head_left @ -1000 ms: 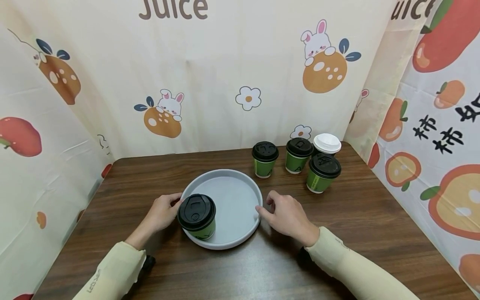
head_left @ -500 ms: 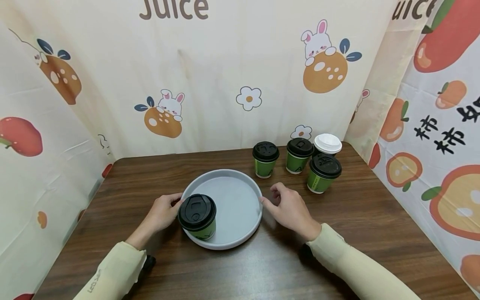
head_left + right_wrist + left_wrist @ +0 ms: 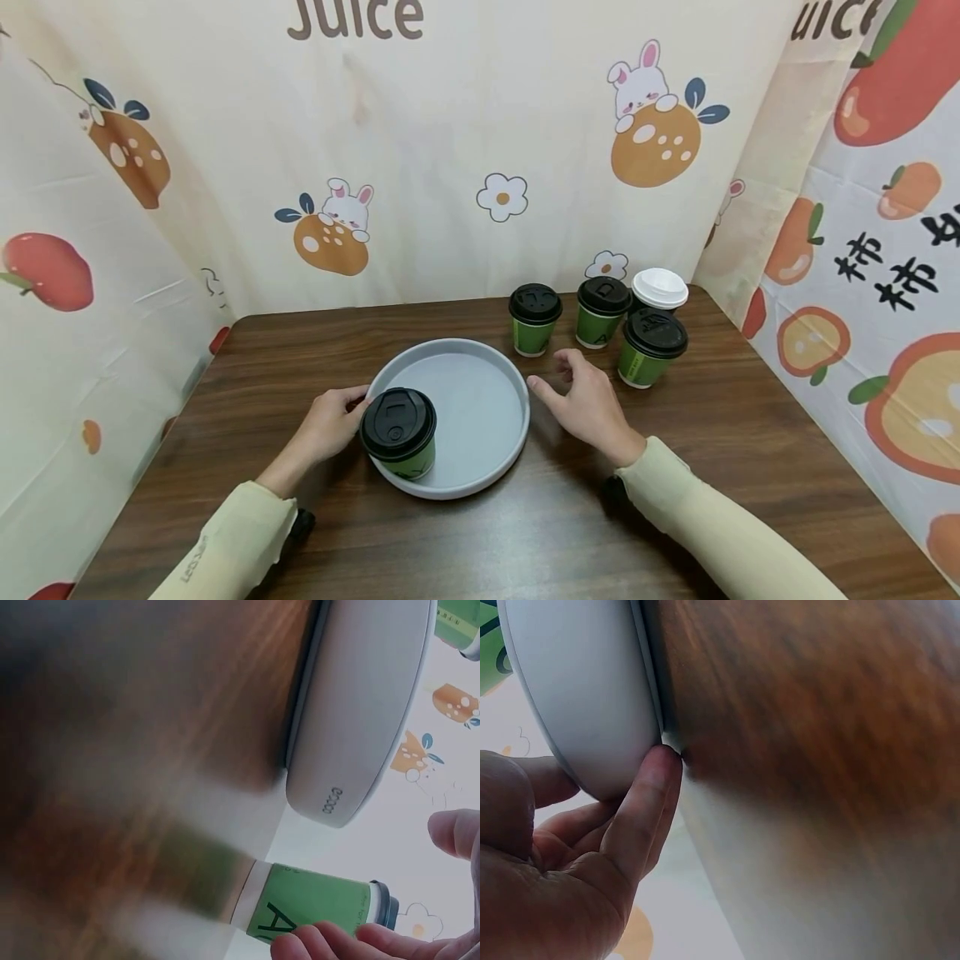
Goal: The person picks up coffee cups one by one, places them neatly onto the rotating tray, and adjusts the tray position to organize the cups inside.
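A round grey tray (image 3: pixel 474 392) lies on the brown wooden table (image 3: pixel 675 433). A green paper cup with a black lid (image 3: pixel 398 433) stands inside it at the front left. My left hand (image 3: pixel 332 419) pinches the tray's left rim, thumb over the top. In the left wrist view a finger (image 3: pixel 649 802) lies against the tray's outer wall (image 3: pixel 577 690). My right hand (image 3: pixel 581 393) hovers just right of the tray with relaxed fingers and holds nothing. In the right wrist view its fingers (image 3: pixel 322 946) are close to a green cup (image 3: pixel 315 900), with the tray (image 3: pixel 360 712) beyond.
Several lidded cups stand at the back right: green ones with black lids (image 3: pixel 535 320) (image 3: pixel 602 311) (image 3: pixel 652 347) and one with a white lid (image 3: pixel 659 289). Printed cloth walls (image 3: pixel 450 167) close in the table on three sides.
My right hand has left the tray's right rim and moved back and right, toward the group of cups. The left hand and the cup on the tray have stayed put.
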A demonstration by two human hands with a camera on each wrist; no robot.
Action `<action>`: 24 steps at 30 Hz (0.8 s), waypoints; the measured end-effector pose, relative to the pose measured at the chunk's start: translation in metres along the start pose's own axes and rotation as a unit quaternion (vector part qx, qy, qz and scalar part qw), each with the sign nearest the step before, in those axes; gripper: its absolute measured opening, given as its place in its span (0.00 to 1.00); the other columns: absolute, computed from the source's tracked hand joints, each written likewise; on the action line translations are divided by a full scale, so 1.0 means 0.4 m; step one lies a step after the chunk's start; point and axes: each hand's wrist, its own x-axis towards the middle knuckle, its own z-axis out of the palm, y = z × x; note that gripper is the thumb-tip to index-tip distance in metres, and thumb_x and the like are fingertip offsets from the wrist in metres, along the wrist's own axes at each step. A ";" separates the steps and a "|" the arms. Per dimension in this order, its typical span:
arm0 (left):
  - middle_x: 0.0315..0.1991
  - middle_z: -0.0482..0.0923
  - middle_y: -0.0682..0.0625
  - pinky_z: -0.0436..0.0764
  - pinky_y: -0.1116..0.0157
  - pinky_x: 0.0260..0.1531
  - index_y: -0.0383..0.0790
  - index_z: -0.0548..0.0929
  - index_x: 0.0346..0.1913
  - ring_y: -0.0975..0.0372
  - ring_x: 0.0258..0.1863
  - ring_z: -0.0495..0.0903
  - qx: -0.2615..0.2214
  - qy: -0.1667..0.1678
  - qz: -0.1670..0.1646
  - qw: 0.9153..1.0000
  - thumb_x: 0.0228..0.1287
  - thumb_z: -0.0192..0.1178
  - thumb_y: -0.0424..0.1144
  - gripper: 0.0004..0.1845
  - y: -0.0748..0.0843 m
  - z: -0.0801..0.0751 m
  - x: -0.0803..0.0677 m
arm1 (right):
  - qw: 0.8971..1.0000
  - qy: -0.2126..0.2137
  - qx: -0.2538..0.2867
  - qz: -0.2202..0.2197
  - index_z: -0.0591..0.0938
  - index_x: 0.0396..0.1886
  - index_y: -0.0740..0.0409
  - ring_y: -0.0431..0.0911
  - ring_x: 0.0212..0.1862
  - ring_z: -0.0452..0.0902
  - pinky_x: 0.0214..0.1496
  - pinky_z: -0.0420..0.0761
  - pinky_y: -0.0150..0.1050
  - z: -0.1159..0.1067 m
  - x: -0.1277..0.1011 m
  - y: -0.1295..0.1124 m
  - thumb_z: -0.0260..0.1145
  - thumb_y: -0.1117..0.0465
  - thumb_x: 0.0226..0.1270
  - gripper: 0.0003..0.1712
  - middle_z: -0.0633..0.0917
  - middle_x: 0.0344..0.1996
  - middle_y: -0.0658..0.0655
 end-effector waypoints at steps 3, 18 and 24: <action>0.50 0.87 0.38 0.81 0.59 0.40 0.27 0.80 0.63 0.55 0.44 0.83 -0.005 -0.005 0.000 1.000 0.77 0.57 0.34 0.19 0.001 0.001 0.001 | 1.000 0.003 0.005 0.007 0.74 0.66 0.63 0.58 0.54 0.81 0.54 0.80 0.56 -0.002 0.010 0.005 0.69 0.37 0.68 0.40 0.83 0.57 0.65; 0.54 0.84 0.35 0.82 0.56 0.42 0.27 0.79 0.65 0.53 0.48 0.84 -0.004 -0.012 -0.007 1.000 0.77 0.57 0.34 0.20 -0.006 0.001 0.001 | 0.999 0.026 0.034 0.019 0.69 0.71 0.63 0.61 0.65 0.74 0.62 0.75 0.59 -0.004 0.049 0.026 0.69 0.36 0.67 0.46 0.78 0.63 0.68; 0.55 0.84 0.35 0.82 0.55 0.44 0.27 0.79 0.65 0.51 0.50 0.84 -0.007 -0.013 -0.011 1.000 0.77 0.57 0.34 0.20 -0.007 0.002 0.000 | 0.998 0.020 0.038 0.037 0.67 0.73 0.62 0.61 0.66 0.72 0.63 0.74 0.60 -0.004 0.062 0.037 0.68 0.33 0.66 0.49 0.76 0.65 0.67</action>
